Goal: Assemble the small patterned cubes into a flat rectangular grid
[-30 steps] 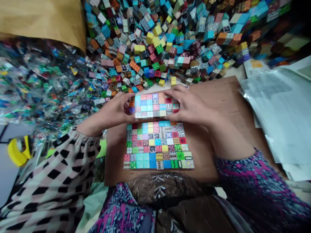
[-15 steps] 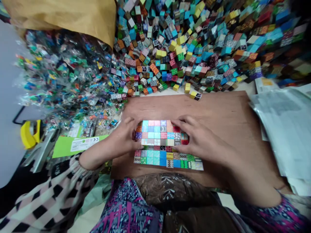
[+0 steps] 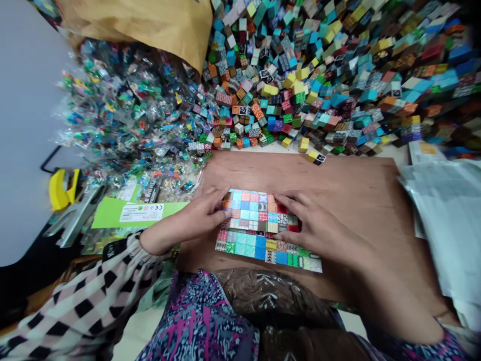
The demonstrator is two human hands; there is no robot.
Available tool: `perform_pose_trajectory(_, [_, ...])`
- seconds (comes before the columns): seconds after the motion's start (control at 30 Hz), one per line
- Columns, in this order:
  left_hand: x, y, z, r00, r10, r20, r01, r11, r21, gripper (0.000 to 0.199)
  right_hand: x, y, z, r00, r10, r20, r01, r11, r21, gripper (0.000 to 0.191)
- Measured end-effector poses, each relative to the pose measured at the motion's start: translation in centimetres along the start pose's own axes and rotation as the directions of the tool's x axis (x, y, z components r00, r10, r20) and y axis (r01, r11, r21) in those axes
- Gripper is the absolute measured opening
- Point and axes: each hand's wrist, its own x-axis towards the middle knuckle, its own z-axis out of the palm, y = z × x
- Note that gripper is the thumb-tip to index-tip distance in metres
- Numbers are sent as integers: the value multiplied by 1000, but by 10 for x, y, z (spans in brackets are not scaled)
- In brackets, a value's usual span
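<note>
A flat block of small patterned cubes (image 3: 252, 206), set in tight rows, lies between my two hands. My left hand (image 3: 201, 213) holds its left side, thumb low on that edge and fingers at the far corner. My right hand (image 3: 317, 220) grips the right side, its thumb by the near right corner and its fingertips along the far edge. Just in front, partly covered by the block, further rows of patterned squares (image 3: 259, 245) lie on the brown wooden board (image 3: 353, 190). Whether these rows are cubes or a printed sheet I cannot tell.
Loose patterned cubes (image 3: 285, 95) are heaped behind the board. Small plastic-wrapped pieces (image 3: 124, 110) fill the left, below a brown paper bag (image 3: 143, 25). A yellow tape dispenser (image 3: 62, 189), a green card (image 3: 108, 213) and clear plastic bags (image 3: 443, 215) flank the board.
The camera view has turned slightly, so the scene sits further right. My left thumb has moved up from the block's near corner along its left side. My right hand keeps its hold.
</note>
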Motion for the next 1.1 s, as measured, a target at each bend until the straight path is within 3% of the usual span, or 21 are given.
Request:
perform_pose_trajectory(0.3, [-11, -5, 3, 999, -51, -17, 49, 996, -78, 61, -5, 0, -2, 1000, -6, 29, 6, 1000, -2, 65])
perform_pose_trajectory(0.47, [-13, -2, 3, 999, -12, -30, 9, 997, -78, 57, -8, -2, -3, 999, -12, 40, 12, 1000, -14, 63])
perform_pose_trajectory(0.77, [-17, 0, 4, 995, 53, -89, -45, 995, 91, 53, -14, -12, 0, 1000, 13, 26, -7, 973, -231, 68])
perform_pose_trajectory(0.93, [-12, -1, 4, 956, 200, -216, -149, 962, 229, 45, -23, -21, 4, 992, -17, -128, -38, 907, -419, 69])
perform_pose_trajectory(1.1, [3, 1, 10, 895, 396, -206, -317, 889, 331, 46, -45, -18, -3, 921, -68, -383, -69, 941, -332, 63])
